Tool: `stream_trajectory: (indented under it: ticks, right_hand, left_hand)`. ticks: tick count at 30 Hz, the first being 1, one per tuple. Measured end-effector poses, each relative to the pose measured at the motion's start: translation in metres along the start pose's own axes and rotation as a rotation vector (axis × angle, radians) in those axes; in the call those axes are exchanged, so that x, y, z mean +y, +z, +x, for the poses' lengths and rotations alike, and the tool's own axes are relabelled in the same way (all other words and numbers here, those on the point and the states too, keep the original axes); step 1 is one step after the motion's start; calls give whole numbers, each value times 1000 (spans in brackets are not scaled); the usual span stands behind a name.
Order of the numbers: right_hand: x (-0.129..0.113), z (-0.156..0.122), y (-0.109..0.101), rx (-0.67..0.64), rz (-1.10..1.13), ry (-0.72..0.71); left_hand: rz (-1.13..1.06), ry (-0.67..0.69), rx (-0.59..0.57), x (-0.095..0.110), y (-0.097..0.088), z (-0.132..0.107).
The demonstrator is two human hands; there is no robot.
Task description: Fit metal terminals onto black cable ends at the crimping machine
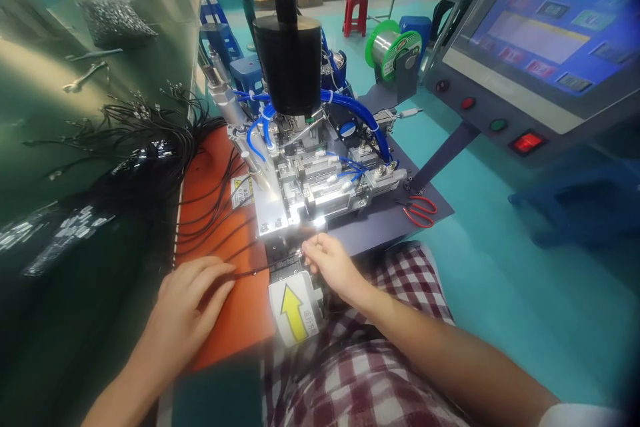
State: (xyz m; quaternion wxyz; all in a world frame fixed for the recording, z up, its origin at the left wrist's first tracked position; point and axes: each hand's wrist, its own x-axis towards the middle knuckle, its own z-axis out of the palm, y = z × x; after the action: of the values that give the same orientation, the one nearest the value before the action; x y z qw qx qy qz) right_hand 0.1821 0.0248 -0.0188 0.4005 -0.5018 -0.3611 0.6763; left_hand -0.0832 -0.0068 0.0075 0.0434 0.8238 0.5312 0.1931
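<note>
A thin black cable stretches from the orange mat to the front of a metal machine. Over the mat, my left hand has its thumb and fingertips closed on this cable. At the machine's front feed slot, my right hand pinches a small pale tip at what looks like the cable's end; the fingers hide most of it. Just below the right hand is a white motor cover with a yellow arrow. Other black cables lie side by side on the orange mat, above my left hand.
A dark heap of cables with shiny ends lies at left. Red-handled snips rest on the machine's base plate. A black cylindrical head hangs over the machine. A solder wire spool stands behind; a touchscreen panel rises at right.
</note>
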Motion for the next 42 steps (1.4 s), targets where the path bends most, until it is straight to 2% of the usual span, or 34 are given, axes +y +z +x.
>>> stream_trajectory:
  ticks: [4,8,11,14,18,22,28,33,42]
  right_hand:
    - [2,-2,-8,-2,2,7]
    - [5,-7,-22,47,-9,-5]
    - [6,-12,-31,76,-20,-15]
    - [6,-15,-37,88,-31,-13]
    - [6,-18,-43,98,-45,-3]
    - [8,-22,-54,123,-56,11]
    - [15,-33,-71,169,-80,47]
    - [20,-40,-78,177,-93,82]
    - [31,-43,-80,188,-89,122]
  left_hand:
    - [16,1,-28,-12,-1,2]
    - [-117,4,-53,-19,-3,7]
    - [-160,71,-20,-23,-6,8]
    - [-57,178,-12,-26,-7,6]
    - [161,240,42,-17,-6,-1]
    - [271,206,101,-2,-2,-14]
    - [178,96,155,8,7,-25]
    - [168,111,191,7,12,-26]
    - [198,129,174,7,9,-27]
